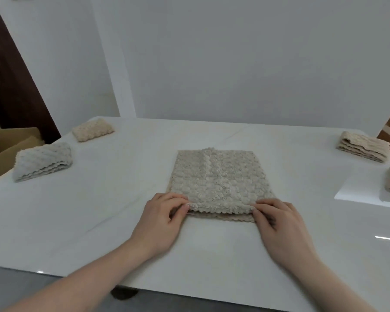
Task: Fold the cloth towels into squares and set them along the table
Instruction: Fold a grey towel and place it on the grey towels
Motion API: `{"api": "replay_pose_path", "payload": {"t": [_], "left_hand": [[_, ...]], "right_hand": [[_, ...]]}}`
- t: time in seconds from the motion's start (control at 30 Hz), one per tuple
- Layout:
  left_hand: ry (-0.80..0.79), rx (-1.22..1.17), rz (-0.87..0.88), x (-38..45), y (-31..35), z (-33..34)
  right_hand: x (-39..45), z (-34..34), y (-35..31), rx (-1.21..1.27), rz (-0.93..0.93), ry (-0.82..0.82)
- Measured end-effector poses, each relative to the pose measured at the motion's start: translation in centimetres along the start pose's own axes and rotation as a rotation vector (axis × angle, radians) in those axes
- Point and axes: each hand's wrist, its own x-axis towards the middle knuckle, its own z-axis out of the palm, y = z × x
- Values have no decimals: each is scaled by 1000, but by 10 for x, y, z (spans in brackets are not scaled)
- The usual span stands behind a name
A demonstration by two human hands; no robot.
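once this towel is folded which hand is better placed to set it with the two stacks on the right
Probably the right hand. It already pinches the near right corner of the centre towel and lies nearer the right-side stacks. The left hand grips the near left corner, farther away.

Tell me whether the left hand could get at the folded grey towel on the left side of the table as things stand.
Probably yes: bare table lies between the left hand and the grey towel, nothing in the way. But it's pinching the middle towel and must let go first.
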Motion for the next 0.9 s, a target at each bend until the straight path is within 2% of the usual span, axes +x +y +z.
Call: {"api": "replay_pose_path", "payload": {"t": [0.1,0.23,0.33,0.43,0.57,0.7,0.9], "left_hand": [[40,2,42,-1,3,-1],[134,39,128,-11,14,-7],[183,42,165,-20,24,-12],[186,20,172,-24,28,-16],[168,29,176,-25,28,-17],[175,7,186,-19,24,-17],[222,-34,119,17,38,-41]], "right_hand": [[-3,1,0,-48,-11,54],[-11,-8,-2,-74,84,145],[-25,-15,-15,-53,104,104],[-36,-18,-27,-116,57,36],[-35,-23,-24,-96,142,9],[-25,-21,-23,-50,196,42],[12,-32,-30,-47,159,152]]}}
